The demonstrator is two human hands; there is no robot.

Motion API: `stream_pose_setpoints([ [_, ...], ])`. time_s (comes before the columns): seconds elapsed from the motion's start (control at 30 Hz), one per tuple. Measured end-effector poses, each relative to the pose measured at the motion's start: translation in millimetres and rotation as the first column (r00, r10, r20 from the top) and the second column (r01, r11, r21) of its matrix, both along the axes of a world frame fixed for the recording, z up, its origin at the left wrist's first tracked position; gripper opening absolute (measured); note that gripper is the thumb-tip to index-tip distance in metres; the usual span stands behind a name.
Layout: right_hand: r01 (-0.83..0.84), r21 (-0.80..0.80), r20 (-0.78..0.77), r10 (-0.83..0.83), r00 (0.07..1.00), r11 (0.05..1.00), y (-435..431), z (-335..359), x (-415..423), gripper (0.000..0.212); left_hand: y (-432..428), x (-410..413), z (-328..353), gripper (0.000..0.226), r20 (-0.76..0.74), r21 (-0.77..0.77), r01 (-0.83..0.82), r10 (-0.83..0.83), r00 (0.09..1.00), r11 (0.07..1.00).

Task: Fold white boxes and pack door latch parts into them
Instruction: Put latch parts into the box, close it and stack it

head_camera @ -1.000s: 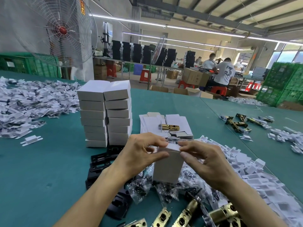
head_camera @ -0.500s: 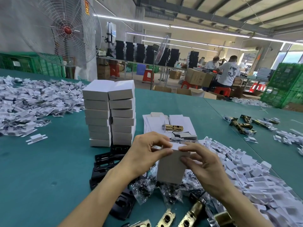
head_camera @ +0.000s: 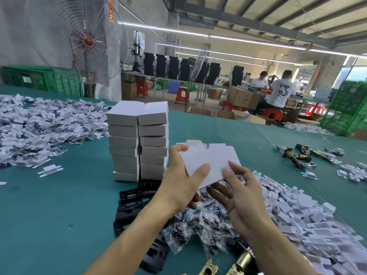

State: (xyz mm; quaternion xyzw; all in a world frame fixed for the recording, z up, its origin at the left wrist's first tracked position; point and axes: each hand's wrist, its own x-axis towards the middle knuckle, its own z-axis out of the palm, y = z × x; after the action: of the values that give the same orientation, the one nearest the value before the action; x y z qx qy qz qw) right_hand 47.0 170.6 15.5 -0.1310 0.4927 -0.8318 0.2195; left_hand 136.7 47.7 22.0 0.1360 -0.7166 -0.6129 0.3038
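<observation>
The closed box has left the hands; left hand (head_camera: 184,187) and right hand (head_camera: 244,193) each grip, pinching, a flat white cardboard box blank (head_camera: 210,161) above the teal surface (head_camera: 59,205). A fresh fold likely begins.

The brass latch parts (head_camera: 209,268) are being cut off by the lower edge, the black plates (head_camera: 135,195) are being partly covered by the left forearm (head_camera: 127,241), and the fingers of the left hand (head_camera: 178,185) and the right hand (head_camera: 244,197) are being largely hidden beneath the flat white box (head_camera: 210,159).
</observation>
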Motion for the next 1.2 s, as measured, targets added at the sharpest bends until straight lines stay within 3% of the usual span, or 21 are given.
stream_pose_setpoints([
  [0.1, 0.009, 0.031, 0.011, -0.009, 1.0, 0.999, -3.4, -3.3, -0.1, 0.019, 0.8, -4.1, -5.1, 0.041, 0.096, -0.061, -0.034, 0.04, 0.995, 0.998],
  [0.33, 0.026, 0.037, -0.051, -0.024, 0.998, 0.999, -5.0, 3.7, -4.4, 0.019, -1.1, -4.3, -2.8, 0.025, 0.236, -0.039, 0.002, 0.008, 0.972, 0.999],
  [0.43, 0.045, 0.04, -0.058, -0.042, 0.997, 0.998, -2.7, 7.3, -4.5, 0.017, -2.5, -1.4, -0.3, 0.03, 0.324, -0.097, 0.03, 0.003, 0.946, 0.995],
  [0.57, 0.049, 0.021, -0.003, -0.049, 0.999, 0.999, -0.3, 3.9, -1.3, 0.017, 9.1, -7.4, -4.7, 0.036, 0.185, -0.103, -0.008, 0.027, 0.982, 0.995],
  [0.67, -0.008, 0.064, 0.06, 0.004, 0.998, 0.998, -0.8, -1.5, 1.0, 0.033, 14.9, -10.3, -11.7, 0.035, 0.167, -0.106, -0.01, 0.028, 0.986, 0.994],
  [0.77, -0.168, 0.113, 0.086, 0.158, 0.984, 0.979, -4.7, -6.6, 8.6, 0.072, 12.2, -14.3, -22.6, 0.028, 0.184, -0.092, -0.035, 0.052, 0.981, 0.995],
  [0.83, -0.247, 0.145, 0.069, 0.239, 0.968, 0.958, -9.2, -10.6, 16.6, 0.085, 10.8, -15.8, -27.7, 0.025, 0.181, -0.02, -0.057, 0.059, 0.982, 0.998],
  [0.97, -0.217, 0.254, 0.008, 0.222, 0.975, 0.942, -12.1, -16.6, 17.3, 0.075, 6.1, -17.2, -31.4, 0.02, 0.119, 0.274, -0.058, 0.026, 0.993, 0.96],
  [1.03, -0.192, 0.386, -0.085, 0.242, 0.966, 0.902, -7.7, -17.5, 10.1, 0.059, 1.8, -21.0, -34.7, 0.021, 0.102, 0.428, -0.12, 0.084, 0.991, 0.896],
  [1.1, -0.135, 0.521, -0.16, 0.252, 0.955, 0.843, -2.3, -17.8, 0.4, 0.03, -4.3, -29.6, -39.1, 0.024, 0.122, 0.533, -0.197, 0.156, 0.98, 0.823],
  [1.2, -0.106, 0.616, -0.195, 0.28, 0.94, 0.781, 5.6, -19.6, -15.3, 0.014, -14.8, -45.6, -43.3, 0.026, 0.154, 0.646, -0.287, 0.247, 0.957, 0.707],
])
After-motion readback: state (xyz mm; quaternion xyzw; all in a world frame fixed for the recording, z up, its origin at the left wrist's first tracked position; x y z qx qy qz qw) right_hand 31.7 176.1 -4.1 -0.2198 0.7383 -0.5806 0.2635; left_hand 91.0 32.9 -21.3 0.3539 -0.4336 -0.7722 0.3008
